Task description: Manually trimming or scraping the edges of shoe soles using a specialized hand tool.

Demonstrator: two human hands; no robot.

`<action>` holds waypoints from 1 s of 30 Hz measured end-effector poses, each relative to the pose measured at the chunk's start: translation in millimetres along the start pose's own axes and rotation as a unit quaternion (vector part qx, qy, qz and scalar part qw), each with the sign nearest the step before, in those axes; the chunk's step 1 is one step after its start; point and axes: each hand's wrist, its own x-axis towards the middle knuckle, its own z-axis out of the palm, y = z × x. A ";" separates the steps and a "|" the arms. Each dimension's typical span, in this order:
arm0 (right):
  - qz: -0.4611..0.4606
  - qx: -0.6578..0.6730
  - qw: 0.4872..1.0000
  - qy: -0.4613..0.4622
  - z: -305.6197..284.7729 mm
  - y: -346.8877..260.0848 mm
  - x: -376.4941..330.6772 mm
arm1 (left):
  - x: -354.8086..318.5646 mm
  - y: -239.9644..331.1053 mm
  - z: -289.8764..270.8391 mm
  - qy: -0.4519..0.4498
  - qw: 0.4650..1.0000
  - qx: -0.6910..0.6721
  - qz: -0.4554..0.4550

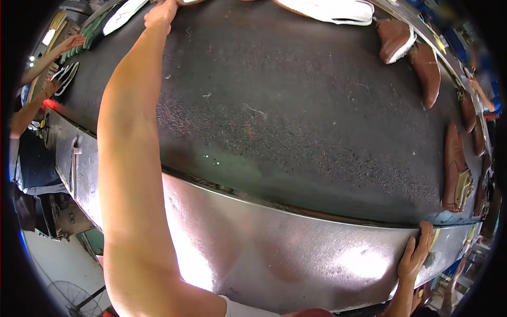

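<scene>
My left arm reaches across the dark belt surface. At its far edge, my left hand looks curled, its fingertips partly cut off by the frame. Right beside its fingers is the edge of a brown and white shoe, and a white shoe piece lies to its left. What the fingers hold, if anything, cannot be made out. My right hand rests with fingers stretched out on the metal rim at the near right, holding nothing. Nearest to it on the belt lies a brown shoe.
A white shoe piece lies at the far side. Along the right stand brown shoes with white lower parts. At the left, a co-worker's hands are near green pieces and a black-and-white shoe. Another person is at the right.
</scene>
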 end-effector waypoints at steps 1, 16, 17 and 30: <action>-0.002 0.000 1.000 0.006 -0.6 -2.1 0.5 | 10.3 -5.1 12.2 0.026 0.998 0.043 0.045; -0.049 0.024 0.998 0.040 1.1 -16.9 4.8 | 8.0 -69.6 -16.6 0.023 0.978 0.148 0.147; -0.057 0.039 0.996 0.051 6.4 -16.5 4.5 | -0.6 -82.2 -38.3 0.019 0.971 0.159 0.177; -0.127 0.133 0.950 0.254 18.3 -2.1 -23.1 | -352.9 -143.6 -353.1 -0.092 0.961 0.146 0.216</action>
